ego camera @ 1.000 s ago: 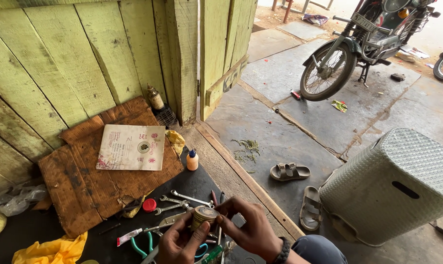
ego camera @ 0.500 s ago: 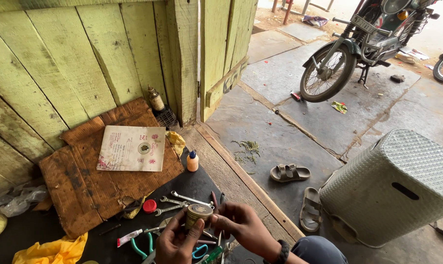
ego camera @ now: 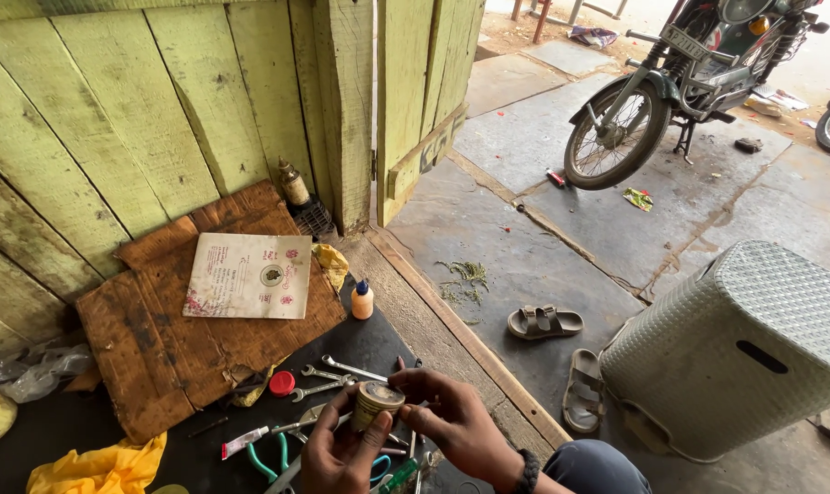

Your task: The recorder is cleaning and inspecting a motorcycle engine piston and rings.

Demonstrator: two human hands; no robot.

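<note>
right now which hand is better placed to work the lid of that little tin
Right. The left hand cradles the tin from below, while the right hand has its fingertips at the tin's top edge, so it probably turns the lid.

Two bare hands and forearms enter from the bottom edge, with no sleeves, gloves or rings visible. The left hand [ego camera: 337, 457] is unadorned. The right hand [ego camera: 456, 425] has a dark beaded bracelet [ego camera: 528, 473] around its wrist. Just right of the bracelet, a knee in blue-grey trousers [ego camera: 591, 467] shows at the bottom edge. Fingers [ego camera: 415, 413] are bare, with short nails.
</note>
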